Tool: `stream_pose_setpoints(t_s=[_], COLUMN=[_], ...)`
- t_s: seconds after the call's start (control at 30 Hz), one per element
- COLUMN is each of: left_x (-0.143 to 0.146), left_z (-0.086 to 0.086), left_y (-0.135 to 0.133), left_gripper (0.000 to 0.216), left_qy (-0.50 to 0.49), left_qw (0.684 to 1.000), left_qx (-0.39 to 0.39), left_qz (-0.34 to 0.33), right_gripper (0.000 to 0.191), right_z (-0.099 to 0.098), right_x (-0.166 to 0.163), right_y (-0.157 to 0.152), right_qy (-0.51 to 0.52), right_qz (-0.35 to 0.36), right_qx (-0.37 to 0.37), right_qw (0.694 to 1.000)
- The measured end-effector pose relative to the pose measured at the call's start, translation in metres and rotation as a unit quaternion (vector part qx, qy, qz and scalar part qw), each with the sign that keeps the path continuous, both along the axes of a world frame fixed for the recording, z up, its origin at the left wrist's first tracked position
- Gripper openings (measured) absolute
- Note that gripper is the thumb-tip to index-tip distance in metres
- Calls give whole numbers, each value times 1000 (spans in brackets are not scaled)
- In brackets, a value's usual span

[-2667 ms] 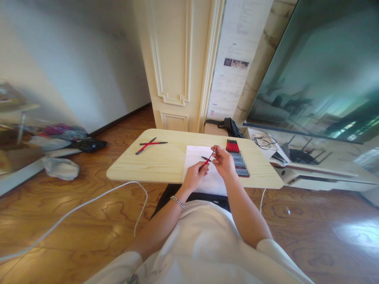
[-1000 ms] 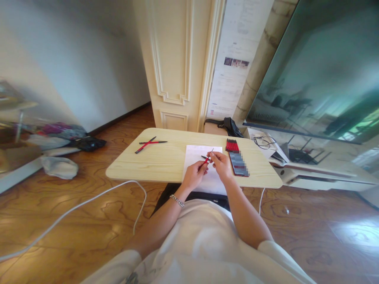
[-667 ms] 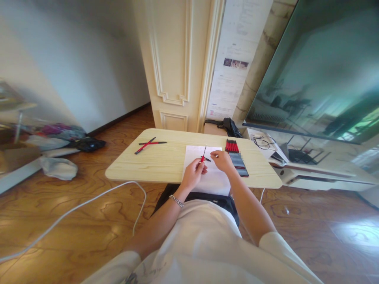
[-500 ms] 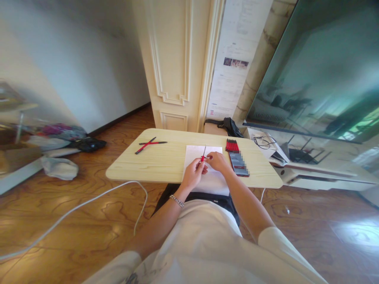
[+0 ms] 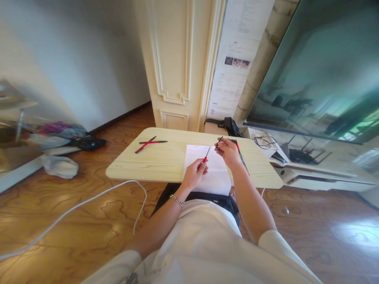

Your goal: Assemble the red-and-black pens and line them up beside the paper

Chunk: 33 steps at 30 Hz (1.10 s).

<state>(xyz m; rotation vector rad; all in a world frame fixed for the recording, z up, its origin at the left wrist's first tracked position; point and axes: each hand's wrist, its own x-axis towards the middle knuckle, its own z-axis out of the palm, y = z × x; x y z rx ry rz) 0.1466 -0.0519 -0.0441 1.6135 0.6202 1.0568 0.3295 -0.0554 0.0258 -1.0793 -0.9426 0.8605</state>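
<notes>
My left hand point(image 5: 194, 172) is closed on a red pen barrel point(image 5: 205, 159) above the white paper point(image 5: 192, 152). A thin dark refill point(image 5: 209, 150) sticks up out of that barrel. To the right and slightly higher, my right hand point(image 5: 229, 153) pinches a short black pen part point(image 5: 219, 141), held apart from the barrel. Two red-and-black pens point(image 5: 145, 145) lie crossed on the left of the table. Behind my right hand, a row of red-and-black pens point(image 5: 237, 144) and a dark flat case are mostly hidden.
The pale wooden table point(image 5: 124, 167) has rounded corners. A black bag point(image 5: 232, 127) lies beyond its far edge. To the right stands a white cabinet point(image 5: 319, 177) with cables and a large screen point(image 5: 314, 71) above. A white cable point(image 5: 74, 205) runs across the floor.
My hands were together at the red barrel. My right hand has moved right and away with the black pen part, now covering much of the pen row and case. My left hand has barely moved.
</notes>
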Motion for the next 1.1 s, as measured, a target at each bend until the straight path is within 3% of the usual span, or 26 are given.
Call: stream_pose_setpoints(t_s=[0.17, 0.57, 0.77, 0.93, 1.1], left_x=[-1, -2, -1, -1, -2], left_z=[1, 7, 4, 3, 6], left_y=[-2, -5, -3, -2, -1], left_gripper=[43, 41, 41, 41, 40], left_qy=[7, 16, 16, 13, 14], left_qw=[1000, 1000, 1000, 1000, 1000], left_qx=[7, 12, 16, 12, 10], left_qz=[-1, 5, 2, 2, 5], right_gripper=[39, 40, 37, 31, 29], right_z=[20, 26, 18, 2, -14], right_x=[-13, -28, -25, -30, -36], right_y=[-12, -18, -16, -19, -21], right_qy=[8, -48, -62, -143, -157], right_qz=[-6, -19, 0, 53, 59], right_qx=[6, -4, 7, -10, -6], right_qw=[1000, 999, 998, 988, 986])
